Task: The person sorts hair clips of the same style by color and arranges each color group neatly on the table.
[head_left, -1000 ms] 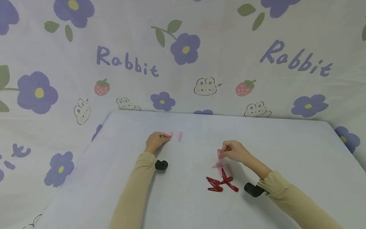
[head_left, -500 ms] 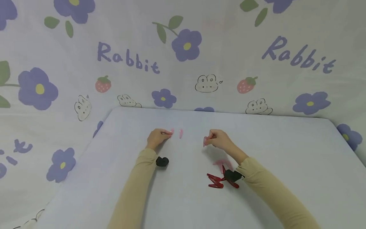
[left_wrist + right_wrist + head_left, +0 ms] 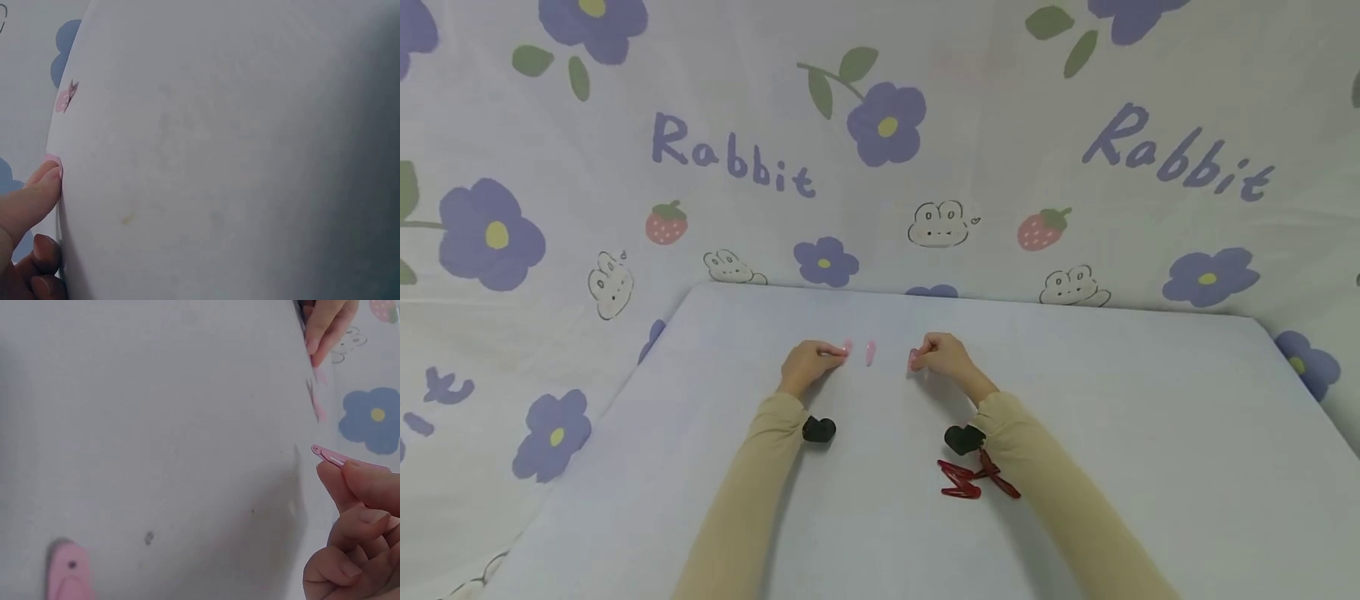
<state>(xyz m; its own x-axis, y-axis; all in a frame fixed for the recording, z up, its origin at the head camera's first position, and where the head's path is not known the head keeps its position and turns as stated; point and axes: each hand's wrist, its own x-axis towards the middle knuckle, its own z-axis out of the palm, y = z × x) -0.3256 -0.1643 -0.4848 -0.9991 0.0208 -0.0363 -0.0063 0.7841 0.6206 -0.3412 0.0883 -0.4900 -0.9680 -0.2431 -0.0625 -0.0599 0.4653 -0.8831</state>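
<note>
Right wrist: fingers [image 3: 374, 487] pinch a pink clip [image 3: 329, 455].

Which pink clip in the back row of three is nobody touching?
The middle pink clip, on the table between the other two. The left hand pinches the left pink clip; the right hand holds the right pink clip.

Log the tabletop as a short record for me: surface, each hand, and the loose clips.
Surface: plain white table
Left hand: pinches a small pink teardrop-shaped hair clip
Right hand: pinches a second pink clip, seemingly just above the surface
Between hands: a third pink clip, untouched, nearer the left hand
By tan right sleeve: dark red, narrow hair clips, loosely grouped; count unclear
Right wrist view, lower left: another pink clip, cut off by the frame
</note>
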